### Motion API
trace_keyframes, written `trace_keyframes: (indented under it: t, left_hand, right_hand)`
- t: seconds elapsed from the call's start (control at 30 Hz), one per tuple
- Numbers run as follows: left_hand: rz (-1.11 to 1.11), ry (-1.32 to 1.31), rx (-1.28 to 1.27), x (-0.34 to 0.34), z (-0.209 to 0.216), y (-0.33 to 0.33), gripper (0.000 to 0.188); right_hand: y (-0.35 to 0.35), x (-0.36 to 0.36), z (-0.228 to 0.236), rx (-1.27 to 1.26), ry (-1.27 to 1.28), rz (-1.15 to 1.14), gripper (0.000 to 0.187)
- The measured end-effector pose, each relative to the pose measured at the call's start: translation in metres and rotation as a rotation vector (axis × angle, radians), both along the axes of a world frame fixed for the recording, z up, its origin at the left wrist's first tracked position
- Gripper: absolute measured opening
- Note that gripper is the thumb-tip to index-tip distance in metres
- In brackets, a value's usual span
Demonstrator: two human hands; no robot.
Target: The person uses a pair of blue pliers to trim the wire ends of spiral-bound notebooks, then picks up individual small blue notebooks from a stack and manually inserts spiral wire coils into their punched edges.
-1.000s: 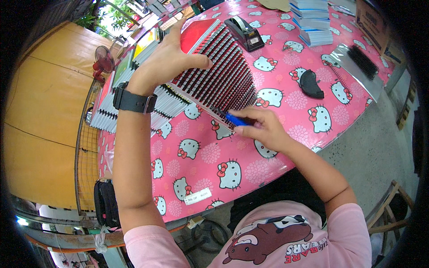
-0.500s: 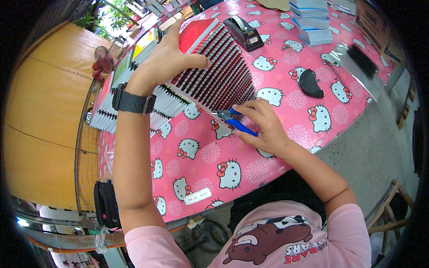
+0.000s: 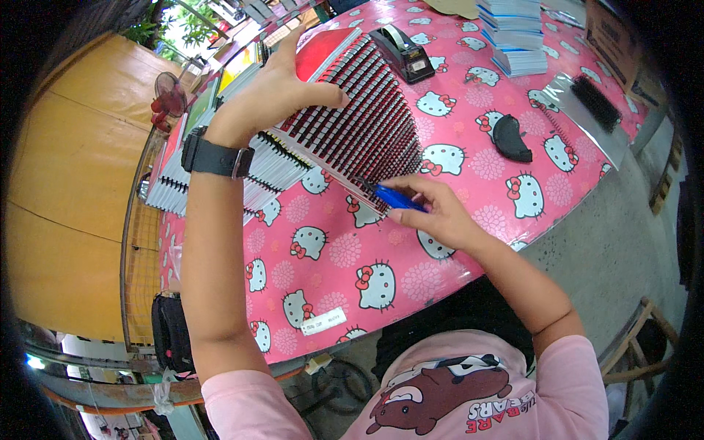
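Note:
A tall stack of spiral-bound notebooks (image 3: 367, 110) with red covers stands on the table, its coil-bound edges facing me. My left hand (image 3: 282, 92), with a dark watch on the wrist, rests against the top of the stack, fingers stretched and thumb apart. In my right hand (image 3: 436, 209) is a pair of blue-handled cutting pliers (image 3: 400, 198), the handles squeezed together. Their metal jaws touch or sit very near the coil ends at the stack's lower near corner; the notebook edges partly hide the tips.
More spiral-bound notebooks (image 3: 271, 176) stand in stacks at the left. Behind lies a black tape dispenser (image 3: 403, 55). A black curved piece (image 3: 511, 138), loose black coils (image 3: 595, 103) and a pile of blue-and-white booklets (image 3: 511, 37) occupy the right side of the pink patterned tablecloth (image 3: 396, 242).
The cutting pliers have gone from spread handles to closed ones in my right hand and turned slightly, their jaws now less visible. My left hand stays on the stack.

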State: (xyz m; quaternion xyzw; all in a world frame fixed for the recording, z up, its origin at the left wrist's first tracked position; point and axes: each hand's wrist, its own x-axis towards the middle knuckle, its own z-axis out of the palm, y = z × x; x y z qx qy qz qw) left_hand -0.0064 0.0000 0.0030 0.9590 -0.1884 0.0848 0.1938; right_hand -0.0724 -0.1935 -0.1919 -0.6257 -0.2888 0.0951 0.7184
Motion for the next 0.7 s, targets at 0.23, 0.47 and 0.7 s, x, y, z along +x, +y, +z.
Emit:
trace_keyframes:
  t: [0.23, 0.47, 0.7]
  left_hand:
    - [0.015, 0.085, 0.08, 0.012, 0.017, 0.004, 0.109]
    - [-0.013, 0.006, 0.125, 0.026, 0.014, -0.009, 0.103]
    - [-0.057, 0.014, 0.131, 0.029, 0.001, -0.008, 0.112]
  right_hand:
    - [0.003, 0.003, -0.013, -0.243, -0.72, -0.425, 0.05]
    - [0.002, 0.006, -0.021, -0.204, -0.71, -0.418, 0.05]
    - [0.007, 0.009, -0.024, -0.241, -0.79, -0.531, 0.047]
